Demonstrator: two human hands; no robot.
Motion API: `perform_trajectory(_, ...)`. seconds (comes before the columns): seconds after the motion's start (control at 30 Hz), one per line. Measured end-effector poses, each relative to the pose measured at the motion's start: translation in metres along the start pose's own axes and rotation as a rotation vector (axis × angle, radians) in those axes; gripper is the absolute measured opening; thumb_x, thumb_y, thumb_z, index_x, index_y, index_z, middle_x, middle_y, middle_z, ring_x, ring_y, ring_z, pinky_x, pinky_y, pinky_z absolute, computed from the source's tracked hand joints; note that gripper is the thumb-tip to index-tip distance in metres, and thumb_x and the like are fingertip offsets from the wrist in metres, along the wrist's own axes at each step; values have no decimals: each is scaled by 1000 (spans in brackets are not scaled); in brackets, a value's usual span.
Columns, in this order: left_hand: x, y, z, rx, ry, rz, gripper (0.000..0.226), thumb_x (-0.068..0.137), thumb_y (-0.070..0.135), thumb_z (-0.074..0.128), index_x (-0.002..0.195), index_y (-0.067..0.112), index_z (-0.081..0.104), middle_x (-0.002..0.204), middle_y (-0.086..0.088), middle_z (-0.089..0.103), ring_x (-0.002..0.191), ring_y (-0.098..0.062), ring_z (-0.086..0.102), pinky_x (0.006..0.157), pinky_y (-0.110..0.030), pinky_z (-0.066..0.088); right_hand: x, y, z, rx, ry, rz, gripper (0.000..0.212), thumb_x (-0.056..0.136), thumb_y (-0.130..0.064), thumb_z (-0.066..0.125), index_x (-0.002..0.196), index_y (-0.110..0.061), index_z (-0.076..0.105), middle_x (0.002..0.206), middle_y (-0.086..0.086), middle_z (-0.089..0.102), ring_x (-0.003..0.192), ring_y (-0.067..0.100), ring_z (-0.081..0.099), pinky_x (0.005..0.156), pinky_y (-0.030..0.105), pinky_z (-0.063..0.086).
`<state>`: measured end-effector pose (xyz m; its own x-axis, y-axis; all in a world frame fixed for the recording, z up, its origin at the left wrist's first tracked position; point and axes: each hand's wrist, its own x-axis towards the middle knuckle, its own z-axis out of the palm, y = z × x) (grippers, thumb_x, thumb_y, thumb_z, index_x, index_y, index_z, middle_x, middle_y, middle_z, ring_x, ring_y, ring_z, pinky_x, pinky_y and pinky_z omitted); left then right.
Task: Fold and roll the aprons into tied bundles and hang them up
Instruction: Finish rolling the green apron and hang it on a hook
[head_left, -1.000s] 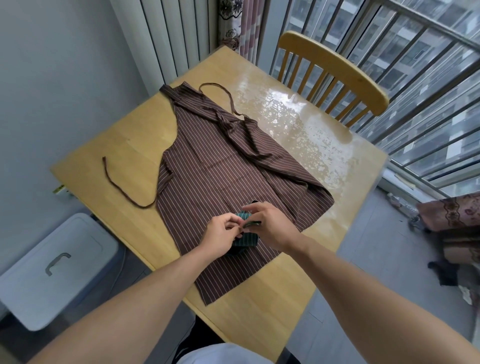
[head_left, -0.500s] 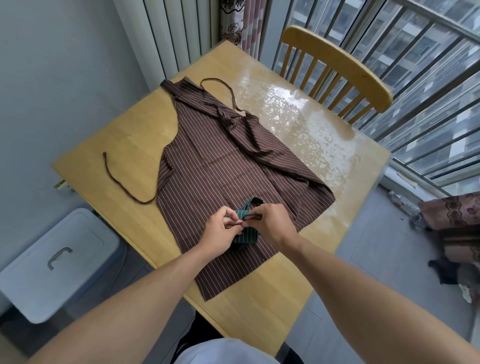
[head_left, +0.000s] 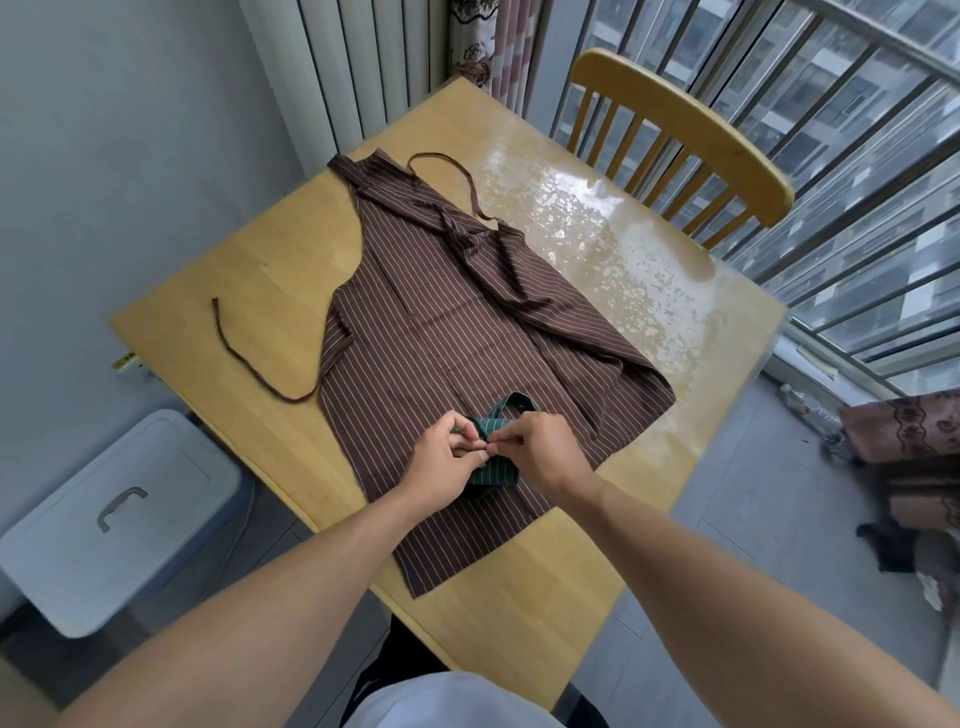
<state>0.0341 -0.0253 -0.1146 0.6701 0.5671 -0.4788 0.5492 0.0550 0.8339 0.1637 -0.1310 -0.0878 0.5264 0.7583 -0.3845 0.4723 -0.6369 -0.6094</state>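
Both hands, left hand (head_left: 447, 465) and right hand (head_left: 545, 452), pinch the strap of a green bundle (head_left: 493, 470) resting on the near part of the brown apron (head_left: 457, 322), spread across the table (head_left: 249, 291).

You see a brown striped cloth apron (head_left: 457, 322), soft and matt, on a smooth wooden table (head_left: 270, 280) that shines at the upper right. The small green bundle (head_left: 493, 470) is striped cloth too. The chair (head_left: 691, 119) is wood.
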Motion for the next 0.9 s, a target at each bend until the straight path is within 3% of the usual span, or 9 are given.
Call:
perform_trajectory(0.13, -1, 1, 1, -14, 4, -15, 22, 91, 5, 75, 97, 16, 57, 93, 4, 76, 90, -1, 71, 75, -16, 55, -6, -3, -5, -220, -72, -137, 18, 98, -17, 66, 110, -20, 79, 90, -6, 68, 74, 8, 55, 64, 24, 45)
perform_trajectory(0.23, -2, 1, 5, -26, 31, -21, 21, 90, 5, 75, 97, 14, 57, 93, 4, 77, 90, -3, 72, 79, -20, 57, -6, -3, 0, -292, -26, -81, 19, 98, -12, 65, 107, -21, 80, 93, -2, 69, 81, 11, 58, 69, 29, 50)
perform_trajectory(0.37, -4, -1, 10, 47, 145, -55, 22, 87, 10, 79, 88, 22, 60, 92, 6, 72, 85, -8, 71, 76, -30, 61, -3, -5, 5, -212, -54, 58, 15, 99, -16, 65, 107, -16, 78, 97, -2, 67, 89, 12, 62, 70, 22, 43)
perform_trajectory(0.47, -7, -1, 10, 87, 236, -92, 17, 85, 18, 82, 81, 21, 66, 84, 4, 70, 72, -8, 72, 67, -32, 62, -2, -8, 0, -7, -204, 201, 15, 102, -23, 61, 104, -15, 74, 90, -2, 65, 73, 9, 56, 58, 18, 41)
perform_trajectory(0.57, -12, -2, 9, -14, 150, -159, 4, 89, 18, 77, 86, 18, 76, 78, 2, 76, 69, -9, 75, 70, -32, 65, -3, -11, -3, 235, -251, 281, 16, 101, -23, 63, 98, -13, 75, 87, 1, 68, 72, 10, 59, 61, 24, 49)
perform_trajectory(0.67, -13, -1, 6, -152, 3, -228, 17, 100, 14, 63, 103, 8, 79, 86, -5, 79, 81, -18, 77, 78, -32, 64, -4, -10, -3, 335, -227, 272, 17, 101, -22, 64, 94, -12, 76, 83, 3, 70, 75, 16, 59, 71, 32, 51)
perform_trajectory(0.77, -10, 5, -1, -411, -123, -372, 25, 105, 14, 53, 116, 2, 72, 97, -13, 79, 92, -26, 77, 85, -35, 62, -4, -9, -1, 325, -221, 258, 16, 101, -21, 63, 92, -16, 76, 78, -2, 70, 68, 9, 58, 64, 23, 48)
perform_trajectory(0.9, -8, 7, -12, -742, -252, -548, 21, 100, 8, 61, 117, 1, 71, 104, -16, 77, 94, -24, 74, 82, -28, 61, -7, -8, -1, 364, -201, 254, 12, 98, -18, 67, 92, -17, 78, 73, -7, 71, 57, -1, 58, 54, 12, 45)
